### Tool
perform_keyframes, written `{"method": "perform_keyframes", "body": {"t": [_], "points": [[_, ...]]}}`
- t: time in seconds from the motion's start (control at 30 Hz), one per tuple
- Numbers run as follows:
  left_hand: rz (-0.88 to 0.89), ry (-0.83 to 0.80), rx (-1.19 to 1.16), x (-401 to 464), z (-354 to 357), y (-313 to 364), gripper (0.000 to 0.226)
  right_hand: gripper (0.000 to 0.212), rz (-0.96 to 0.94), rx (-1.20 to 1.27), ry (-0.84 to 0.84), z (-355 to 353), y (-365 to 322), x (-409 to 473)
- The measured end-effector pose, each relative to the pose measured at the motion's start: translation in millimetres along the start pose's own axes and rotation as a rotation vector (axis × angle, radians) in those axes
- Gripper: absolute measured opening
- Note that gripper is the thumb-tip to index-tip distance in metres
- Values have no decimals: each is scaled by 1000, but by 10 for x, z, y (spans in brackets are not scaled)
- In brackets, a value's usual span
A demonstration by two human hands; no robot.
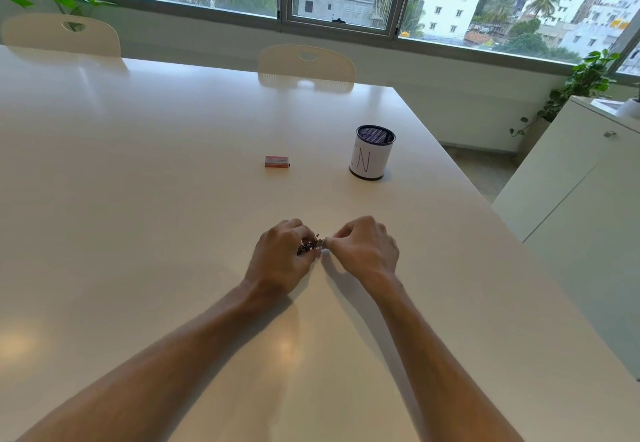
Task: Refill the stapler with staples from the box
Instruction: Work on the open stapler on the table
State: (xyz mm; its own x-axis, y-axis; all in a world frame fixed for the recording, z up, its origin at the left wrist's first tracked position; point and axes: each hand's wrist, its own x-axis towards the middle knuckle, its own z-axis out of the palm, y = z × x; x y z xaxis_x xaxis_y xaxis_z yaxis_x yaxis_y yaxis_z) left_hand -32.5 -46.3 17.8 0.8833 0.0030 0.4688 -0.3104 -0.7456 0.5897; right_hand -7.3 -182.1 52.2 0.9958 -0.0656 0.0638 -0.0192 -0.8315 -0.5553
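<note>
A small patterned stapler lies low over the white table, mostly hidden inside my left hand, which is closed around it. My right hand pinches at the stapler's right end with thumb and forefinger; whether it holds a strip of staples is too small to tell. The red staple box lies flat on the table well beyond both hands, untouched.
A black mesh pen cup wrapped in white paper marked "N" stands to the right of the box. Two cream chairs sit at the far edge. A white cabinet stands past the table's right edge, with plants by the window.
</note>
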Motion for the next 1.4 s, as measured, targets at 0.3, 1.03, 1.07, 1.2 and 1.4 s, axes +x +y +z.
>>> {"method": "perform_keyframes", "body": {"t": [0.3, 1.03, 1.07, 1.2, 1.4], "points": [[22, 1, 56, 3, 11, 3, 17, 17, 53, 61, 18, 65, -30, 48], [-103, -79, -1, 57, -4, -112, 24, 9, -41, 647, -149, -87, 300, 186], [-102, -101, -25, 79, -9, -134, 23, 7, -63, 682, -167, -96, 333, 189], [-77, -168, -69, 165, -53, -204, 20, 11, -90, 844, -222, -108, 447, 207], [-29, -226, -81, 248, -69, -310, 20, 15, -125, 902, -285, -80, 546, 261]]}}
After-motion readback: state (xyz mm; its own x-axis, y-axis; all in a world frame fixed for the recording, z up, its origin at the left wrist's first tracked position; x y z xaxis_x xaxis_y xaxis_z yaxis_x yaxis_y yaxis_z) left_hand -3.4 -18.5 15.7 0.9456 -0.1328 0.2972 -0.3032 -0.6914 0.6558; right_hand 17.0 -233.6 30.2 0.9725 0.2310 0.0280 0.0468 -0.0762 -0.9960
